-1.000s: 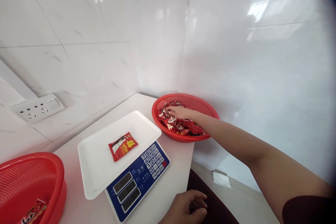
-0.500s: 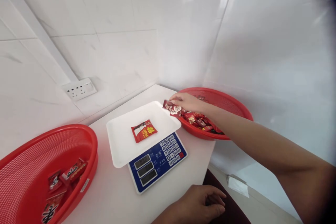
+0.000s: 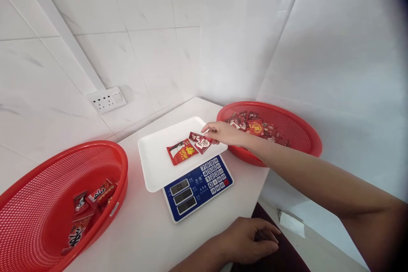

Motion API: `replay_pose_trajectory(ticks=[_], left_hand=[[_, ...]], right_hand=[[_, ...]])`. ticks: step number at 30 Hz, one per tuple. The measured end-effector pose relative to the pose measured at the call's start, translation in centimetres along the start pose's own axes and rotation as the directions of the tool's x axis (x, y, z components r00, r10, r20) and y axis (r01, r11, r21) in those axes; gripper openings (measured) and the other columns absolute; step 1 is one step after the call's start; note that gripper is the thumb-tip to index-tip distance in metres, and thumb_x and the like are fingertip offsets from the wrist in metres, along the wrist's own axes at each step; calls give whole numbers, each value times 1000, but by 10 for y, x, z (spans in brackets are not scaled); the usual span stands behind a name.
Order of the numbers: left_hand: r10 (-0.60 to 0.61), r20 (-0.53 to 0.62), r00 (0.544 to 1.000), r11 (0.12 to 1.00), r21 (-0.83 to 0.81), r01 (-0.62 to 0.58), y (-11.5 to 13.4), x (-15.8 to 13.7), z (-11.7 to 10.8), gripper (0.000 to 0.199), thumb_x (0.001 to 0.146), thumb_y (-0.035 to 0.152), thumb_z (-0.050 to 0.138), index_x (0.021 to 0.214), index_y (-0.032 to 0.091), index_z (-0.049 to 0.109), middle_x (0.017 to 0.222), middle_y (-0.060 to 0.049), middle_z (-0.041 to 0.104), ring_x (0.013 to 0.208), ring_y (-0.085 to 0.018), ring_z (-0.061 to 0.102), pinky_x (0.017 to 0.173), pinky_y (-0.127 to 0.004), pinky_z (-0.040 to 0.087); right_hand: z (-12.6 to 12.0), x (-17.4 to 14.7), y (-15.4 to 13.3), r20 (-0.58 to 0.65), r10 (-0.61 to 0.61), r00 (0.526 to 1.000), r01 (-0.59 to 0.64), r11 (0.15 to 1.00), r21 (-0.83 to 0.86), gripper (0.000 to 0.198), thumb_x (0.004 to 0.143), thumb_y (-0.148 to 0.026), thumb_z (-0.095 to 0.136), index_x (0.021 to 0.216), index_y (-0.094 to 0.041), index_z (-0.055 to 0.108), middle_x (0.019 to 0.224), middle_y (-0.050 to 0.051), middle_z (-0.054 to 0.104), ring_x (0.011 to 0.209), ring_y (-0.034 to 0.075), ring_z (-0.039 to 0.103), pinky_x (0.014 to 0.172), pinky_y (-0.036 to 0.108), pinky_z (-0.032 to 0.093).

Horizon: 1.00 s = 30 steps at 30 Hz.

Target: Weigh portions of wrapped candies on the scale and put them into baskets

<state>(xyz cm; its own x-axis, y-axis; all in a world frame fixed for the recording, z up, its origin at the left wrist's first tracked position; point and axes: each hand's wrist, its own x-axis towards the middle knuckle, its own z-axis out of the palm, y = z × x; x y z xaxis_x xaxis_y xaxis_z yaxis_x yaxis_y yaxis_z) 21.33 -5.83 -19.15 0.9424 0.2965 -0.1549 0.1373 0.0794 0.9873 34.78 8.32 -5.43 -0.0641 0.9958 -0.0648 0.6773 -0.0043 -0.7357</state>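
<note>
My right hand (image 3: 221, 133) pinches a dark red candy packet (image 3: 203, 146) with white lettering, low over the right side of a white tray (image 3: 156, 174). Just left of it, a brighter red packet (image 3: 181, 152) with yellow characters lies flat on the tray. Under the tray is a blue-faced digital scale (image 3: 199, 185), its keypad and display uncovered. Near the table's front edge, my left hand (image 3: 248, 238) is empty, loosely curled with the thumb apart from the fingers.
A red mesh basket (image 3: 315, 146) on the right holds many small red packets, partly behind my right arm. Another red basket (image 3: 123, 165) at the left has several packets. Tiled walls meet behind the white table (image 3: 143, 225); a socket panel (image 3: 106, 100) is on the wall.
My right hand has moved left and inward from the right basket's rim, bringing the dark red packet over the tray beside the other packet. My left hand stays at the table edge.
</note>
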Motion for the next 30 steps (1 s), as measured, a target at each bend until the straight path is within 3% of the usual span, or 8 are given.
replay_pose_trajectory(ticks=[2, 5, 9, 13, 16, 20, 25, 30], left_hand=[[5, -8, 1000, 1000, 3, -5, -2, 0, 0, 35, 78, 25, 57, 113, 17, 59, 103, -9, 67, 94, -20, 62, 84, -32, 48], [4, -4, 1000, 1000, 6, -4, -3, 1, 0, 35, 78, 26, 57, 113, 18, 59, 102, -8, 67, 94, -20, 62, 84, -32, 48], [1, -17, 1000, 999, 43, 0, 0, 1, 0, 33, 78, 26, 57, 111, 19, 60, 101, -6, 67, 91, -18, 62, 82, -30, 48], [-16, -24, 1000, 998, 64, 17, 5, 1, -1, 32, 79, 25, 56, 110, 21, 60, 101, -4, 67, 90, -17, 60, 81, -29, 47], [-30, -18, 999, 998, 46, 30, 4, 1, -1, 31, 79, 25, 56, 110, 22, 60, 101, -3, 66, 91, -16, 60, 81, -28, 47], [-40, -13, 999, 999, 31, 40, 3, 3, -1, 31, 79, 25, 56, 110, 23, 59, 101, -3, 65, 91, -17, 59, 81, -28, 47], [-25, -5, 1000, 999, 31, 25, 3, 3, -3, 31, 80, 26, 55, 111, 22, 59, 101, -4, 65, 92, -17, 59, 82, -29, 46], [-33, 11, 999, 999, 3, 33, -5, 7, -3, 34, 78, 26, 58, 111, 20, 59, 102, -7, 65, 90, -19, 60, 80, -31, 47]], right_hand=[[-3, -4, 7, -29, -20, 999, 17, 995, -102, 24, 83, -20, 52, 106, -18, 59, 94, 5, 67, 72, 15, 63, 72, 30, 49], [-18, -13, 20, -169, -67, 983, 25, 971, -237, 26, 82, -21, 53, 107, -22, 60, 109, 4, 64, 95, 19, 61, 87, 34, 45], [-52, -31, 40, -275, -15, 961, -61, 962, -267, 23, 84, -23, 50, 104, -21, 61, 110, 4, 64, 101, 19, 59, 87, 31, 45], [-75, -50, 69, -173, 153, 973, -207, 910, -359, 25, 83, -25, 50, 106, -20, 59, 108, 4, 65, 97, 19, 60, 82, 28, 46], [-83, -61, 94, -85, 215, 973, -229, 856, -464, 28, 82, -25, 50, 109, -23, 58, 106, 2, 65, 96, 19, 60, 80, 27, 46], [-89, -69, 120, -103, 244, 964, -260, 800, -541, 27, 79, -23, 51, 104, -24, 62, 102, 4, 66, 95, 24, 60, 77, 31, 45], [-91, -65, 126, -110, 247, 963, -263, 763, -590, 30, 80, -21, 48, 106, -22, 62, 104, 6, 65, 93, 23, 60, 74, 29, 45], [-83, -39, 127, -84, 200, 976, -208, 748, -631, 41, 81, -19, 49, 121, -22, 53, 120, 7, 58, 108, 24, 53, 87, 30, 41]])
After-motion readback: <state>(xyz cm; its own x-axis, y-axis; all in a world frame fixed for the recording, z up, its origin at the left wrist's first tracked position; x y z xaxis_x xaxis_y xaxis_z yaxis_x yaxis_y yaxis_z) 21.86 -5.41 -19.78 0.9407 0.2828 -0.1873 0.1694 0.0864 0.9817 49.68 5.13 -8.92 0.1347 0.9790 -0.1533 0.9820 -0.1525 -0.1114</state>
